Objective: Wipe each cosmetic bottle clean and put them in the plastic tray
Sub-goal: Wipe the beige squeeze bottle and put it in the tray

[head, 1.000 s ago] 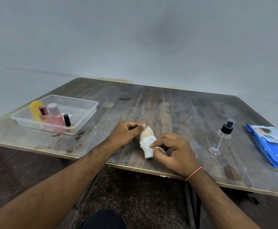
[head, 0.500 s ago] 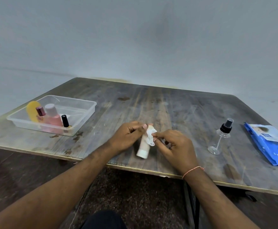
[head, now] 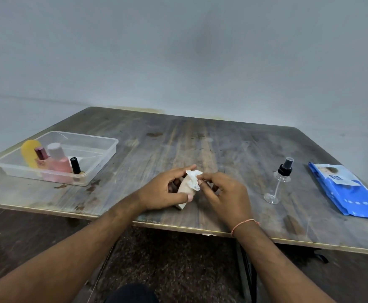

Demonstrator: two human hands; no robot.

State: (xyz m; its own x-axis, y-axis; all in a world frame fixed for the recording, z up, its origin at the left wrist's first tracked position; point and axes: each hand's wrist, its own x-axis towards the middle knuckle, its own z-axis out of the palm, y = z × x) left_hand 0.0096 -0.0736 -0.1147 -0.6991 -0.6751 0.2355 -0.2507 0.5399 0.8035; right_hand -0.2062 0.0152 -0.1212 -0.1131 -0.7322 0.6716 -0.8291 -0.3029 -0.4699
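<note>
Both forearms converge: left hand (head: 165, 191) grips beige bottle (head: 184, 189), right hand (head: 224, 193) pinches wipe (head: 192, 179).

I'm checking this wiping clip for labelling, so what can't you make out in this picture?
- Head view: the beige bottle is mostly hidden by the left hand and the white wipe; no label shows.
- Printing on the blue wipes pack: too small to read.
- The bottles in the plastic tray overlap.

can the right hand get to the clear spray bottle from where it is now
Probably yes. The spray bottle stands alone on bare table beside the right hand, nothing between them, but that hand pinches the white wipe and must free itself first.
</note>
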